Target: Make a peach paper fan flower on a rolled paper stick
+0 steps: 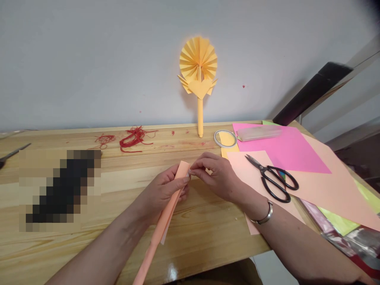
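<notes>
A long folded strip of peach paper [170, 202] slants up from the bottom edge, with a thin pale strip [164, 234] along its right side. My left hand [168, 186] is closed around its upper part, thumb lying on top. Beside the paper's upper end, my right hand [215, 174] pinches with thumb and forefinger at a small whitish bit [188, 173] on the paper's edge. That bit looks like thin tape or its backing; the fingertips partly hide it. Black-handled scissors [276, 182] lie on peach sheets [329, 190] right of my right hand.
A yellow pleated paper fan [200, 59] leans on the wall. A tape roll [225, 139], a pink sheet [297, 150] and a translucent glue stick [258, 133] lie to the right. Red threads [133, 138] and a blurred-out dark object [63, 188] are on the left.
</notes>
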The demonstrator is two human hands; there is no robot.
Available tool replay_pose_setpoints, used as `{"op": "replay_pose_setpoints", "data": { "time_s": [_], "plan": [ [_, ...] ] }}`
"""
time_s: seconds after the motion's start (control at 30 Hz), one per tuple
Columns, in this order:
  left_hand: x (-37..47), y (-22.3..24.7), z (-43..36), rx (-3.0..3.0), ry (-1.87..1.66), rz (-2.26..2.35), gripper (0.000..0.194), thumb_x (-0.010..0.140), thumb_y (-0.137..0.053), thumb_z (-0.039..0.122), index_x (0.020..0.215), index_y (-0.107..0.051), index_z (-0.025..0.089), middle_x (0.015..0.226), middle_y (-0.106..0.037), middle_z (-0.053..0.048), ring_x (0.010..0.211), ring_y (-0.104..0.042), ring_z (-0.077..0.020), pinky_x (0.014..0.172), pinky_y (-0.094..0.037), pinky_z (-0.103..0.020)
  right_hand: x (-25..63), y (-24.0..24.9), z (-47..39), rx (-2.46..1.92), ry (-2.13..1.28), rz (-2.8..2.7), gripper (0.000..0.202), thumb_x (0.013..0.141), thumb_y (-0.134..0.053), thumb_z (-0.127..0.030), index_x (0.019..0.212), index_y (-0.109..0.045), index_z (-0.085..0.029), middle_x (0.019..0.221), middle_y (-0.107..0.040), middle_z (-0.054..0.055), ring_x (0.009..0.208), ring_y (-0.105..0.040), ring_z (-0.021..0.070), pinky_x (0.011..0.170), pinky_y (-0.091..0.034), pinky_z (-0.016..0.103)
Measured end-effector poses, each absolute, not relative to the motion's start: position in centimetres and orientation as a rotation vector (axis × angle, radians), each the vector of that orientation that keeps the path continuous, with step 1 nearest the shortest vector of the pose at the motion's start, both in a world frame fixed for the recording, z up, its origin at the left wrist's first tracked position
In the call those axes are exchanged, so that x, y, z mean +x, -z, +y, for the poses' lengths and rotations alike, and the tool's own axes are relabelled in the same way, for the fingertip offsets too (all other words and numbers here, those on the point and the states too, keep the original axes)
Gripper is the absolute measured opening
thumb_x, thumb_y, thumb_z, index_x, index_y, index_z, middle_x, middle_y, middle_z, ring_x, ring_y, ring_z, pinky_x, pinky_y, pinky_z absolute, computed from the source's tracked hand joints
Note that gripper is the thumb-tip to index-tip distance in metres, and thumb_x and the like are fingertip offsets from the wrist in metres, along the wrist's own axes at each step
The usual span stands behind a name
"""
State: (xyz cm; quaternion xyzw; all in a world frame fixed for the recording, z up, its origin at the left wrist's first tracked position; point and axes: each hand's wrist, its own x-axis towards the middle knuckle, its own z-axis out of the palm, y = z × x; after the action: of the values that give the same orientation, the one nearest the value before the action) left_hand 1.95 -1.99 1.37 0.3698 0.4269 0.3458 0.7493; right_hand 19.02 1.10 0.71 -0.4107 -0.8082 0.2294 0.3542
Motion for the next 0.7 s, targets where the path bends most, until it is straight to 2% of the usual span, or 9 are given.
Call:
{"op": "replay_pose_setpoints", "data": {
  "time_s": [0.17, 0.23, 0.37, 0.47, 0.7],
  "plan": [
    [2.0, -1.5, -1.9, 0.809, -0.766, 0.955, 0.007, 0.077, -0.061, 0.024, 0.084, -0.06, 0.021, 0.063, -0.042, 0.004, 0.055, -0.037, -0.0081, 0.053, -0.035, -0.019, 19.0, -0.6, 1.0, -1.111, -0.639, -2.043, 0.007, 0.081, -0.059, -0.018, 0.077, -0.064, -0.017, 0.077, -0.061, 0.002, 0.068, -0.054, 0.0113, 0.061, -0.042, 0.024],
    [1.9, -1.6, -1.9, 0.808, -0.769, 0.966, 0.009, 0.077, -0.061, 0.024, 0.086, -0.061, 0.021, 0.063, -0.042, 0.004, 0.056, -0.037, -0.0084, 0.053, -0.035, -0.019, 18.9, -0.7, 1.1, -1.161, -0.718, -1.964, 0.007, 0.078, -0.063, -0.022, 0.083, -0.065, -0.017, 0.077, -0.062, 0.002, 0.068, -0.055, 0.0118, 0.062, -0.043, 0.025],
    [1.9, -1.5, -1.9, 0.807, -0.759, 0.932, 0.015, 0.078, -0.06, 0.024, 0.093, -0.061, 0.022, 0.066, -0.04, 0.004, 0.056, -0.036, -0.0083, 0.053, -0.034, -0.02, 18.9, -1.4, 1.4, -1.213, -1.182, -1.756, 0.023, 0.075, -0.065, -0.027, 0.095, -0.067, -0.015, 0.085, -0.068, 0.005, 0.076, -0.06, 0.0149, 0.069, -0.048, 0.028],
    [1.9, -1.4, -2.0, 0.815, -0.746, 0.904, 0.016, 0.078, -0.06, 0.026, 0.094, -0.061, 0.023, 0.066, -0.039, 0.005, 0.055, -0.035, -0.0081, 0.053, -0.033, -0.02, 19.0, -1.9, 1.5, -1.151, -1.462, -1.631, 0.022, 0.078, -0.062, -0.031, 0.092, -0.069, -0.016, 0.09, -0.07, 0.007, 0.084, -0.062, 0.017, 0.074, -0.048, 0.03],
    [2.0, -1.3, -2.2, 0.838, -0.723, 0.886, 0.02, 0.079, -0.059, 0.027, 0.098, -0.06, 0.023, 0.067, -0.038, 0.005, 0.055, -0.032, -0.0082, 0.052, -0.031, -0.02, 19.2, -1.6, 1.7, -1.171, -1.564, -1.545, 0.021, 0.075, -0.064, -0.033, 0.083, -0.071, -0.015, 0.081, -0.069, 0.005, 0.076, -0.06, 0.0148, 0.07, -0.046, 0.028]
  ]
}}
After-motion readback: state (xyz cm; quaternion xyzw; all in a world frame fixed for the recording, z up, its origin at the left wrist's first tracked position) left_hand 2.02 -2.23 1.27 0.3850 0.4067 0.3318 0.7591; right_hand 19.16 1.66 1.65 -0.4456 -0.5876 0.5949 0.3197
